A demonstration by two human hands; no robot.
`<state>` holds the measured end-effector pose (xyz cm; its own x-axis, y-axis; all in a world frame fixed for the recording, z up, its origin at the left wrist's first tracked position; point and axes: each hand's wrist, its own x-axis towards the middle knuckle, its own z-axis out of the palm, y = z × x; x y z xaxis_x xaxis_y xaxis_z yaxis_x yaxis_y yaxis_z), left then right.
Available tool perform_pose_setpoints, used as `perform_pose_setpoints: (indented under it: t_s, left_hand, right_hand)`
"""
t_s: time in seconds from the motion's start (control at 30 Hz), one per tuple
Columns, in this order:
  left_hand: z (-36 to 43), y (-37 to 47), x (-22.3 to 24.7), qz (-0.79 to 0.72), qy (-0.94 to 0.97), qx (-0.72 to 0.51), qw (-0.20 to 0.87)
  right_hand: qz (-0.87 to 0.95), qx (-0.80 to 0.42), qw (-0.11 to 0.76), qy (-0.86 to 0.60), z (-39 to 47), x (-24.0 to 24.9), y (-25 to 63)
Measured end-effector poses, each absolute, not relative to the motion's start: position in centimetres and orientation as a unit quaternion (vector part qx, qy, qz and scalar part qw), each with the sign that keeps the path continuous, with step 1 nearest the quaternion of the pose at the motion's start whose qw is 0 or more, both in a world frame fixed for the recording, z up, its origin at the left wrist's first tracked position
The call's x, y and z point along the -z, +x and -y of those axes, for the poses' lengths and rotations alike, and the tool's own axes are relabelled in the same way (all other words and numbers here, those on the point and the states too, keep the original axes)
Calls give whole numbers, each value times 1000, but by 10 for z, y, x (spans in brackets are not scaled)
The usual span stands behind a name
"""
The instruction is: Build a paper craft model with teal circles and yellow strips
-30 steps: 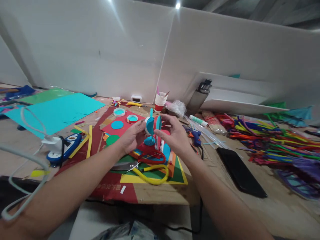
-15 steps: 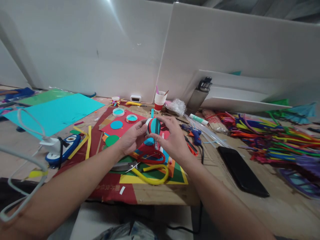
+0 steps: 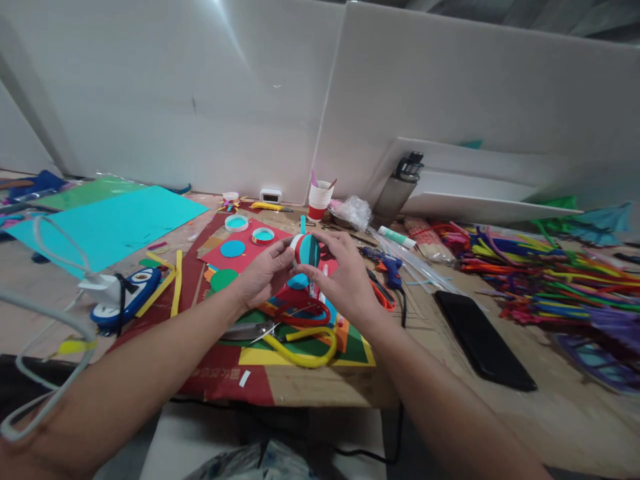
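Observation:
Between my two hands is a short round paper piece [image 3: 307, 251] with a blue face and a white and red rim, held on edge above the work pile. My left hand [image 3: 267, 272] pinches its left rim with thumb and fingertips. From the right, my right hand [image 3: 345, 270] curls its fingers and thumb round the other side. Below lie scissors with red handles [image 3: 305, 312], a second pair with yellow handles [image 3: 320, 348], and coloured paper sheets. Two similar round paper rings [image 3: 237, 223] with blue inside and a loose blue disc [image 3: 233, 249] rest beyond my left hand.
A blue glue gun [image 3: 393, 270] and a black phone [image 3: 483, 339] lie to the right, near many pipe cleaners [image 3: 555, 280]. Paper cups [image 3: 320, 200] and a grey bottle [image 3: 400, 187] stand at the back. Blue card [image 3: 120, 223] and a power strip [image 3: 127, 300] are left.
The round piece has turned slightly between my hands, so more of its blue face and its red rim show. Both hands stay in nearly the same place.

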<state>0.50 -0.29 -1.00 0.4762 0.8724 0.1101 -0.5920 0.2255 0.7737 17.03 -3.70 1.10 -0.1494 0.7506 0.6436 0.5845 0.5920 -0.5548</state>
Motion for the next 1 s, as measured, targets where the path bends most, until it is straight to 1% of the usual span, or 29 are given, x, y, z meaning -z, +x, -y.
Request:
perform_pose_setpoints:
  t_s: [0.3, 0.57, 0.63, 0.73, 0.83, 0.93, 1.0]
  left_hand:
    - [3, 5, 10, -177, 396, -476, 765]
    - [7, 5, 9, -197, 447, -447, 749]
    - [9, 6, 7, -197, 447, -450, 748]
    - [6, 7, 5, -208, 406, -481, 749]
    - [1, 6, 6, -241, 358, -505, 748]
    - [-1, 6, 6, -254, 354, -503, 746]
    - [0, 7, 6, -255, 372, -492, 745]
  right_hand:
    - [757, -85, 471, -445, 37, -11, 170]
    - [747, -13, 482, -459, 32, 0, 167]
    - [746, -15, 483, -458, 31, 1, 167]
    - [723, -72, 504, -468, 29, 1, 171]
    - [673, -167, 533, -484, 23, 1, 180]
    - [637, -267, 528, -494, 18, 5, 185]
    - [630, -308, 518, -490, 16, 7, 184]
